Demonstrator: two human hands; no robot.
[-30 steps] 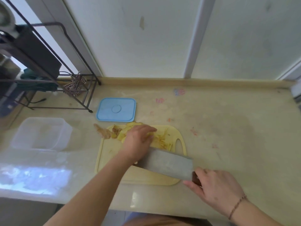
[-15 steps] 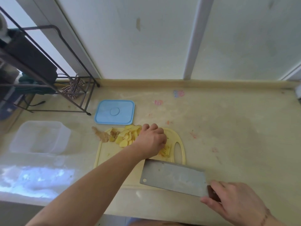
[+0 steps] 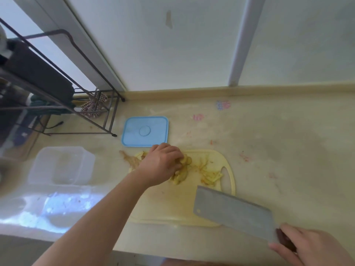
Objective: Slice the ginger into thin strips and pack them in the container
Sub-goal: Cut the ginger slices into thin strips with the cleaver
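A pale yellow cutting board (image 3: 169,204) lies on the counter. My left hand (image 3: 160,164) rests on a heap of ginger slices (image 3: 181,172) at the board's far side, fingers curled over them. Thin ginger strips (image 3: 210,175) lie to the right, near the board's handle hole. Ginger peel (image 3: 129,160) sits off the board's far left corner. My right hand (image 3: 307,246) grips the dark handle of a cleaver (image 3: 234,212), whose blade hovers over the board's near right corner. The clear container (image 3: 61,166) stands to the left, and its blue lid (image 3: 145,131) lies behind the board.
A dark metal rack (image 3: 57,96) with cloths stands at the back left. The wall and a raised ledge (image 3: 230,89) bound the counter's far side. The counter's front edge runs just below the board. Bright reflections mark the counter at the near left.
My left hand has slid left over the ginger slices and bunched them together. My right hand has drawn the cleaver back to the right, off the ginger, toward the board's near right corner.
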